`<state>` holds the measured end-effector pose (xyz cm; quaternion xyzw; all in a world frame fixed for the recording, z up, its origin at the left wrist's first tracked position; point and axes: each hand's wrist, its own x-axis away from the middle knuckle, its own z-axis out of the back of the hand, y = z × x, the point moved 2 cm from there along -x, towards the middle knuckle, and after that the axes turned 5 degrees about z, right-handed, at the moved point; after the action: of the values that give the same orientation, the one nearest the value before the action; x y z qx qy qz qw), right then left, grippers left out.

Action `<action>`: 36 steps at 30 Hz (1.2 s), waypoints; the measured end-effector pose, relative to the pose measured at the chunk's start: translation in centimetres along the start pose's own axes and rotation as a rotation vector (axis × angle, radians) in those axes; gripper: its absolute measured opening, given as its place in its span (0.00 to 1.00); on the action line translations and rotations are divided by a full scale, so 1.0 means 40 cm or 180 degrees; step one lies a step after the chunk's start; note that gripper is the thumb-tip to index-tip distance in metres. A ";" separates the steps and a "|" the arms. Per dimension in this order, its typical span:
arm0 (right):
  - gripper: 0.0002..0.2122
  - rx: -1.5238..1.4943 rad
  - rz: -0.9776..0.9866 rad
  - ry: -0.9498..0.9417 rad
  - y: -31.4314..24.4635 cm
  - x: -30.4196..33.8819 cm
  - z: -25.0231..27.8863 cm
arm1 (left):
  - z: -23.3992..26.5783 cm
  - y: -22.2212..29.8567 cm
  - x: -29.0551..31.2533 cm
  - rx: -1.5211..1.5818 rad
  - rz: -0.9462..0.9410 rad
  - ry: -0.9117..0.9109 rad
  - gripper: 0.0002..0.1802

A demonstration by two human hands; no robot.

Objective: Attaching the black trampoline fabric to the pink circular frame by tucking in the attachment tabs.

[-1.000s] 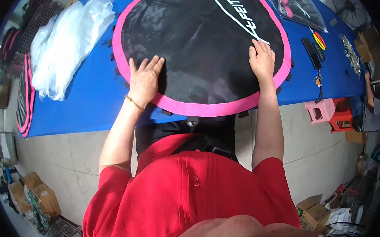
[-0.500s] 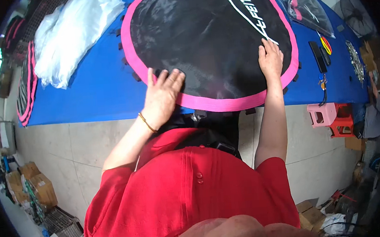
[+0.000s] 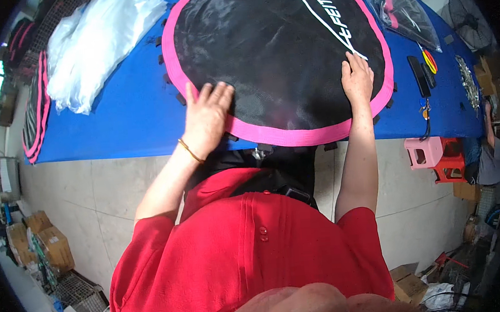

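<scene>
A large round black mat (image 3: 266,62) lies spread on a blue-covered table (image 3: 115,136). It has a wide pink border (image 3: 312,136), small black tabs round the rim and white lettering at the upper right. My left hand (image 3: 209,113) rests on the lower left of the mat, across the border, palm down with the fingers spread. Toward the right side, my right hand (image 3: 358,82) lies flat on the black fabric, its fingertips by the white print. Neither hand grips anything. The mat's far edge runs out of view.
Clear plastic bags (image 3: 97,50) are heaped at the left, beside another pink-edged mat (image 3: 37,113). At the right lie a bagged mat (image 3: 405,17), yellow-and-red-handled scissors (image 3: 429,61), a black long object (image 3: 418,76) and metal pieces (image 3: 467,83). Stools (image 3: 424,152) and another person (image 3: 494,159) are beyond.
My left hand has slid a little to the left along the border. My right hand stays nearly where it was. At the far right, the other person's arm has come into sight.
</scene>
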<state>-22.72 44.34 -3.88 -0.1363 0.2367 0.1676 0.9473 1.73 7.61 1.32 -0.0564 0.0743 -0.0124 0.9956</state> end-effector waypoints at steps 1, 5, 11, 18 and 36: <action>0.21 0.0013 -0.0007 -0.0020 0.000 -0.001 0.001 | 0.001 0.033 0.006 0.0064 -0.0108 0.0015 0.36; 0.21 0.0006 -0.0027 -0.0006 0.008 0.004 0.007 | 0.032 0.141 0.024 0.0306 -0.0566 0.0006 0.34; 0.21 -0.0032 -0.0004 0.0051 0.003 0.004 -0.002 | 0.009 0.048 0.008 0.0184 -0.0126 0.0048 0.34; 0.21 -0.0087 -0.0147 -0.0078 -0.009 -0.001 0.016 | 0.008 0.076 -0.005 0.0047 -0.0178 0.0072 0.34; 0.20 -0.0110 0.0119 0.0057 0.010 -0.001 -0.003 | 0.026 0.122 0.037 0.0251 -0.0411 0.0047 0.33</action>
<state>-22.96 44.65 -4.04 -0.1497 0.2447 0.1880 0.9393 3.45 12.54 1.57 -0.0217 0.0773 -0.0798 0.9936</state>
